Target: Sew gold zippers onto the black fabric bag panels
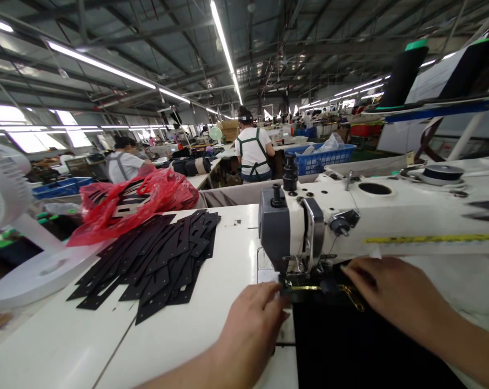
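Observation:
A black fabric piece (349,346) lies under the sewing machine's head (296,227), hanging toward me. Along its upper edge runs a zipper (307,288) with gold teeth, and a gold zipper pull (353,299) dangles at the right end. My left hand (248,324) is closed just left of the presser foot, fingertips at the zipper's left end; what they pinch is slightly blurred and hidden. On the right, my right hand (390,289) has curled fingers closed on the fabric's upper edge, right of the zipper pull.
Black strips (159,259) with small holes are heaped on the white table (212,346). Behind them lies a red plastic bag (147,197). A white fan (25,237) stands left. Thread cones (404,75) are upper right. Beyond are a blue basket (323,156) and co-workers (254,146).

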`<state>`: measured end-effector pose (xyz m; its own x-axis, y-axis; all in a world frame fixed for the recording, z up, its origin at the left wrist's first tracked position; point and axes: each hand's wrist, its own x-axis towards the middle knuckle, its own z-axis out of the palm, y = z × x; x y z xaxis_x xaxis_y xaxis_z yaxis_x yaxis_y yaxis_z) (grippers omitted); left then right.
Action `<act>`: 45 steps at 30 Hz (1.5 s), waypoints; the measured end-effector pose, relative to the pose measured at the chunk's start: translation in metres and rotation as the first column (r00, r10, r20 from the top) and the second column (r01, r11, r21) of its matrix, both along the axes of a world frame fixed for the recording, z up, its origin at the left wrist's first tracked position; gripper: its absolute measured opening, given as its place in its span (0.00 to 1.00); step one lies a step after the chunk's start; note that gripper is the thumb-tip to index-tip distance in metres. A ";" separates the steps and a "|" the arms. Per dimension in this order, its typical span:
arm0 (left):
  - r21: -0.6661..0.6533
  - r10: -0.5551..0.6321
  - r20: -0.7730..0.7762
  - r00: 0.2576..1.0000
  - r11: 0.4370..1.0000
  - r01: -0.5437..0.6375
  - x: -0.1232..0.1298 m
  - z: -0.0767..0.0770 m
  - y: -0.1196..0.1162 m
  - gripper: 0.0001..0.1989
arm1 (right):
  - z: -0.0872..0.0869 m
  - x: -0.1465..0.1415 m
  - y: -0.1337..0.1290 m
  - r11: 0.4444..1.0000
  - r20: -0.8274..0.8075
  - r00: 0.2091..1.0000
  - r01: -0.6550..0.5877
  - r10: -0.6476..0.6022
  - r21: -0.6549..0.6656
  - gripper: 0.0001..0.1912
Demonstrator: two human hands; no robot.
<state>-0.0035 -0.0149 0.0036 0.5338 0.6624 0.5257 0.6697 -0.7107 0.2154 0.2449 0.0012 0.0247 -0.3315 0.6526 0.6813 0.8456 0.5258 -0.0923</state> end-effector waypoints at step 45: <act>0.055 -0.096 -0.080 0.992 0.993 0.100 0.004 -0.016 0.035 0.06 | -0.041 -0.054 0.004 0.976 0.142 0.976 -0.141 0.165 -0.166 0.14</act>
